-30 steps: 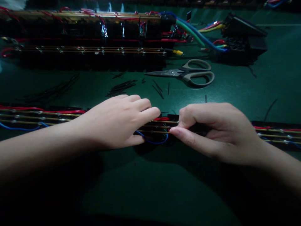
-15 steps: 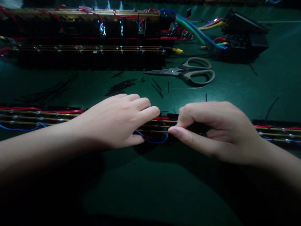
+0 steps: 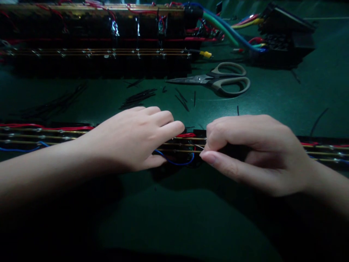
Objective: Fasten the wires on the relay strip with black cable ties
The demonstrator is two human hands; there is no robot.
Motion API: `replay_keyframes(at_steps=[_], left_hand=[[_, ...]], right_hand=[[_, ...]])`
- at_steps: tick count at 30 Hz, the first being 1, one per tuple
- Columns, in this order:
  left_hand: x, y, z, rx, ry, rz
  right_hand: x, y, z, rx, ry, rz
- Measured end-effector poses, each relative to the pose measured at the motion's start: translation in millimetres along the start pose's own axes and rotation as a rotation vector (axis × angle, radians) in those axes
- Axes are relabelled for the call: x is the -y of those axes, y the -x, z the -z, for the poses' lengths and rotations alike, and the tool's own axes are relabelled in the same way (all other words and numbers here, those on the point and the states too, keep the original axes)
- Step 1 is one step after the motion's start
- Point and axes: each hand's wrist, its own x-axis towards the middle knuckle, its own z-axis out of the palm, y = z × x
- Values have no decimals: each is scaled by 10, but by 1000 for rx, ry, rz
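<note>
A long dark strip (image 3: 177, 145) with parallel brass-coloured rods lies across the bench beneath both hands. My left hand (image 3: 141, 136) is closed around its middle, fingers over the far side and thumb at the near side. A blue wire (image 3: 180, 164) loops out beside that thumb, and red wires (image 3: 187, 135) run along the far edge. Just to the right, my right hand (image 3: 251, 149) pinches between thumb and forefinger the end of a thin wire (image 3: 198, 146) that comes from among the rods. Its other fingers are curled in.
Scissors (image 3: 201, 79) with grey handles lie beyond the hands. Short black offcuts (image 3: 139, 97) are scattered on the green bench top (image 3: 163, 214). Farther back are a wired assembly (image 3: 89, 31) and a black box-like part (image 3: 289, 43) joined by coloured cables.
My right hand has shifted slightly right, away from my left hand, and more of the thin wire shows. My left hand keeps its hold on the strip. The whole view has tilted slightly.
</note>
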Motion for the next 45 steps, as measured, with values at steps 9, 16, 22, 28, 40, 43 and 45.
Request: replay_keyframes(at_steps=[9, 16, 22, 28, 40, 43, 45], left_hand=[[5, 3, -10, -32, 9, -19], [3, -3, 0, -9, 6, -7], [4, -1, -9, -34, -9, -29], [12, -2, -16, -66, -25, -53], [9, 0, -17, -87, -35, -60], [9, 2, -17, -81, -31, -62], [13, 2, -17, -75, -29, -60]], right_hand=[[10, 14, 3, 1, -44, 13], [14, 10, 4, -3, -65, 16], [6, 15, 16, 10, -107, 7], [1, 11, -10, -16, -105, 43], [1, 0, 23, 9, -144, 44], [1, -2, 14, 6, -123, 52], [5, -3, 10, -2, -95, 53]])
